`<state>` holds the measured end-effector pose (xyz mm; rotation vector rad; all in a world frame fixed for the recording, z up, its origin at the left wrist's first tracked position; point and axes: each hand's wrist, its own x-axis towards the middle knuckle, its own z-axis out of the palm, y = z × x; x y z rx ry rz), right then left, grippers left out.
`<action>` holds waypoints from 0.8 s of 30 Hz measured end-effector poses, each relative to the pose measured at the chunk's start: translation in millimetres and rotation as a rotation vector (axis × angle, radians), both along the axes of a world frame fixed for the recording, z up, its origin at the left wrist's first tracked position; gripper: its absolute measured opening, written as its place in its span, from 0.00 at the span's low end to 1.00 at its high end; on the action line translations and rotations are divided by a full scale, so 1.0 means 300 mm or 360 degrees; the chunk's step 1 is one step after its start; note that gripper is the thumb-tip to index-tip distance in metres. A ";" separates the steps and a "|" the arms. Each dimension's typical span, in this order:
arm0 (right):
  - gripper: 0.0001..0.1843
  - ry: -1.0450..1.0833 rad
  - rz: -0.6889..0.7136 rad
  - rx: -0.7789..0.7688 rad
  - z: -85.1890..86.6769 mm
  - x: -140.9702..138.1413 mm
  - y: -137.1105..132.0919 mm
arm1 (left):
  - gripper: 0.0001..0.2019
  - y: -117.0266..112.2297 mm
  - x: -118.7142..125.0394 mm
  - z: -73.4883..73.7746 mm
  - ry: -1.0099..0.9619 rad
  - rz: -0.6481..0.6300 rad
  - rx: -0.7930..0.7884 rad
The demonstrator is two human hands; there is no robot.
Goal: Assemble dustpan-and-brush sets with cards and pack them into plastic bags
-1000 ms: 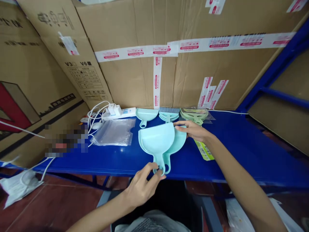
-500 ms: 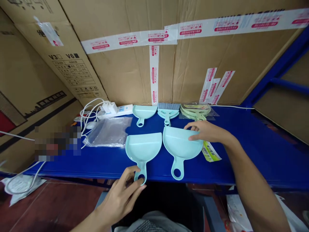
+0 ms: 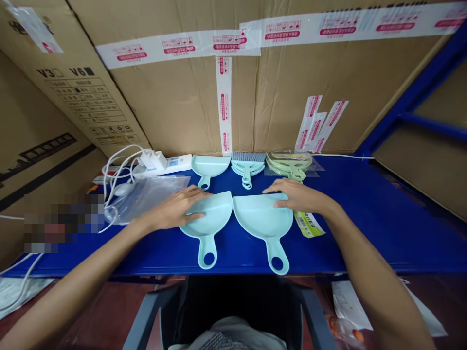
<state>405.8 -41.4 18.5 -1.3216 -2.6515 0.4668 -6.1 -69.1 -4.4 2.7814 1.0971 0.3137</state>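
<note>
On the blue shelf (image 3: 365, 218), the left hand (image 3: 175, 209) and right hand (image 3: 297, 197) lay flat and unclenched on two mint dustpans (image 3: 209, 218) (image 3: 264, 221), best kept level, side by side.

Lighting even and moderately bright, from above. Faint sheen on blue desk (image 3: 365, 214) and clear plastic bag (image 3: 146, 194). Shadows soft and short. Wide-angle bending at edges; cardboard boxes (image 3: 182, 107) lean outward. Pixelated patch at left. Centre sharp.
</note>
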 end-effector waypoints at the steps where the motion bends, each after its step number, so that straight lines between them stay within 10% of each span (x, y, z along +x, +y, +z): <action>1: 0.21 -0.0003 -0.0075 0.0074 0.003 0.006 -0.006 | 0.24 0.024 0.002 0.002 0.0018 -0.0022 -0.0043; 9: 0.15 -0.0756 -0.0754 0.0045 0.055 0.026 -0.117 | 0.18 0.090 -0.021 -0.007 -0.0113 -0.0252 -0.0183; 16: 0.16 -0.0580 -0.0659 0.0173 0.049 0.055 -0.077 | 0.14 0.082 -0.025 -0.038 -0.0260 -0.0258 -0.0208; 24: 0.18 -0.0332 -0.0058 0.0863 0.064 -0.137 -0.052 | 0.15 0.092 -0.029 -0.037 -0.0503 -0.0325 -0.0328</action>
